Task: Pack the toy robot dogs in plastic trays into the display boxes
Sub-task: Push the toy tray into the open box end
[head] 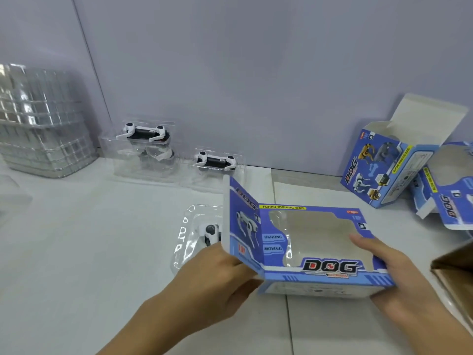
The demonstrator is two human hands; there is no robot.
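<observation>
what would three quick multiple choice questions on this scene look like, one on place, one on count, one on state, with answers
1. Where is the stack of empty clear trays?
A. far left, by the wall
B. inside the brown carton
C. under the held box

2. How many trayed toy dogs stand against the back wall?
A. one
B. two
C. four

3. What state is the window box in the hands?
A. sealed with a dog inside
B. crushed flat
C. held by both hands, no dog behind the window

Answers:
1 A: the tray stack sits far left.
2 B: one dog and another dog stand there.
3 C: the left hand and right hand grip the window box, whose window shows only bare card.
</observation>
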